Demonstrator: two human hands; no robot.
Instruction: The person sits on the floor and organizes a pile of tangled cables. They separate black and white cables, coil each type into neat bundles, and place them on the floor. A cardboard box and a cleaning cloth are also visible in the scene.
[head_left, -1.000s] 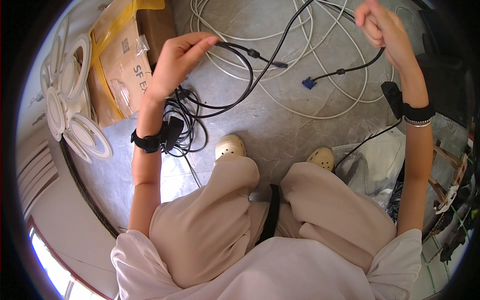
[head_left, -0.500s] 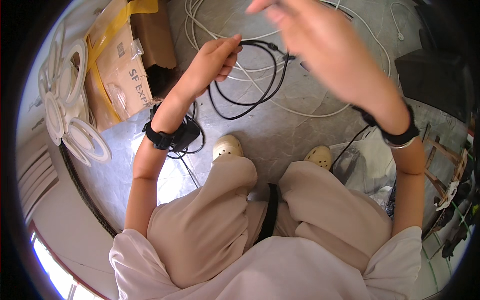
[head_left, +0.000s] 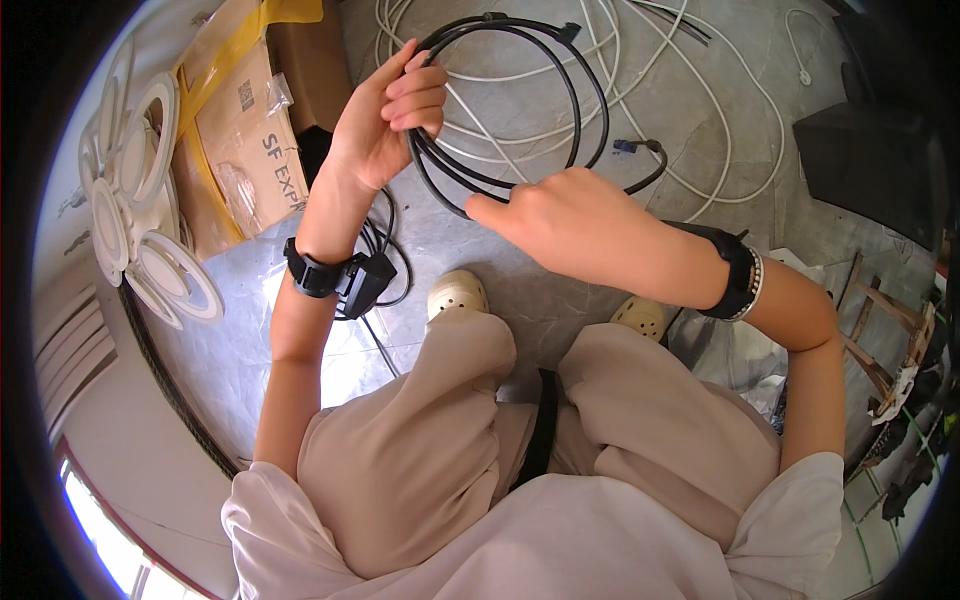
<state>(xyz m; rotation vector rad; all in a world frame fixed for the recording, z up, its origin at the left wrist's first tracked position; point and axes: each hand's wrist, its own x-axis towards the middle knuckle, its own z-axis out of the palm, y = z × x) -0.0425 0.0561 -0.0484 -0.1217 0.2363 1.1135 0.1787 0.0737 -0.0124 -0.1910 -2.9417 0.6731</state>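
Note:
A black cable point(head_left: 585, 90) is wound into a round coil held up over the stone floor. My left hand point(head_left: 385, 125) grips the coil's left side, fingers closed around several loops. My right hand point(head_left: 575, 225) is against the coil's lower edge, thumb and fingers on the strands. The cable's loose end with a blue plug point(head_left: 628, 147) hangs at the coil's right side. Both wrists wear black bands.
White cables point(head_left: 700, 100) lie in loops on the floor beyond the coil. A cardboard box with yellow tape point(head_left: 240, 120) stands at the left, white ring-shaped parts point(head_left: 140, 230) beside it. A dark box point(head_left: 870, 165) sits at the right. My knees and pale shoes point(head_left: 455, 293) are below.
My right hand came down from the upper right to the coil's lower edge. The cable, stretched out a second ago, is now gathered into loops in my left hand.

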